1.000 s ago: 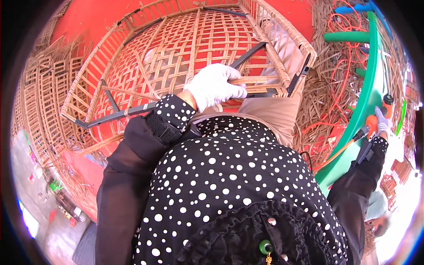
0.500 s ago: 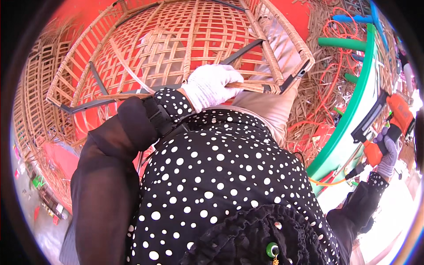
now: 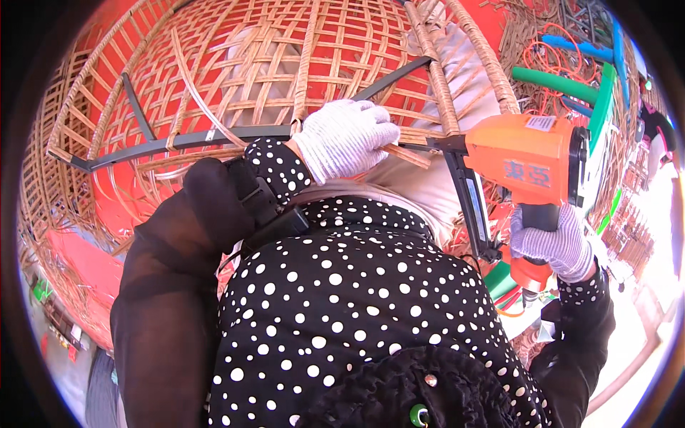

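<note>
Gloved right hand (image 3: pixel 553 242) grips blocky orange nail gun (image 3: pixel 531 160), seemingly plastic.

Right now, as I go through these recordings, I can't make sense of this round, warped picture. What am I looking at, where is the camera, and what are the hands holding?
The camera sits on a person's head and looks down through a fisheye lens, so straight edges bend. The polka-dot top at the bottom is the person's own body. Both hands wear white gloves. The left hand presses on cane strips of a large woven rattan frame with dark metal bars. The right hand has its fingers wrapped around the handle of an orange nail gun, its nose at the weave beside the left hand. Green hoses lie to the right.
</note>
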